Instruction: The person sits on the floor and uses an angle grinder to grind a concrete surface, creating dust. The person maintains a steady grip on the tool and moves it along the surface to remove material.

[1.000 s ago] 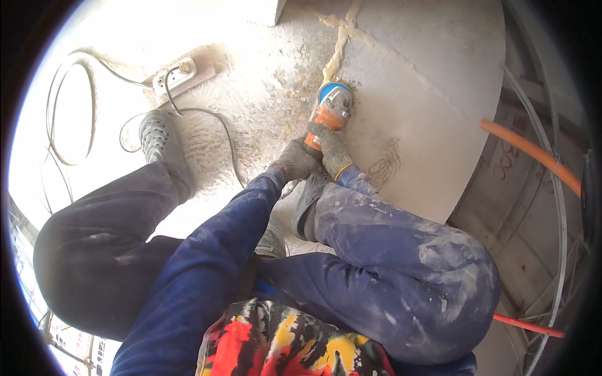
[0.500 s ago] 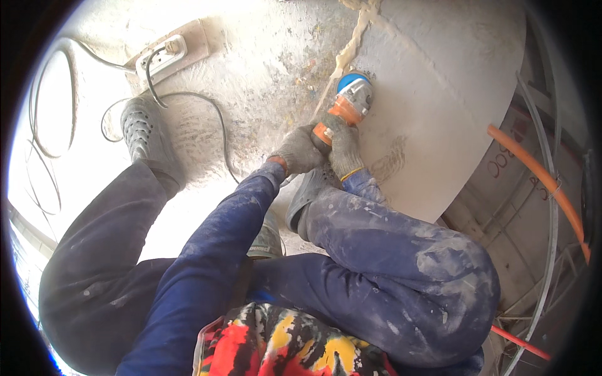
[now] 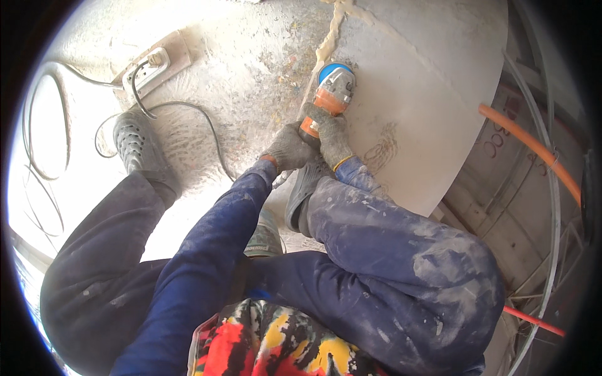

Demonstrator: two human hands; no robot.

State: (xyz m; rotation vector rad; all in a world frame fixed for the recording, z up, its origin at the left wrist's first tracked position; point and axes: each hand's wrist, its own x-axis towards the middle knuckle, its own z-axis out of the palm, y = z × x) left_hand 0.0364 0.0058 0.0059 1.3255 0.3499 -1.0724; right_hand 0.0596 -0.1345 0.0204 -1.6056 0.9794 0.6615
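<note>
An orange angle grinder [image 3: 329, 101] with a silver head and a blue disc [image 3: 330, 72] lies over the pale, dusty surface [image 3: 407, 119], head pointing away from me. My left hand [image 3: 291, 148], in a grey knit glove, is closed round the rear end of its body. Further forward on the right side, my right hand [image 3: 331, 135], gloved the same way, wraps the body. The disc sits right beside a raised cream-coloured seam [image 3: 328, 45] running toward the far edge. Contact between disc and surface cannot be made out.
To the far left, a white power strip [image 3: 145, 72] on a board has a plug in it, and a dark cable [image 3: 213, 128] loops toward me. My grey shoes [image 3: 135, 141] rest on the surface. Beyond its curved right edge run an orange conduit [image 3: 533, 147] and several thin pipes.
The whole view has shifted, so things appear slightly further left and up. Both hands keep their grip on the angle grinder, whose disc stays beside the seam.
</note>
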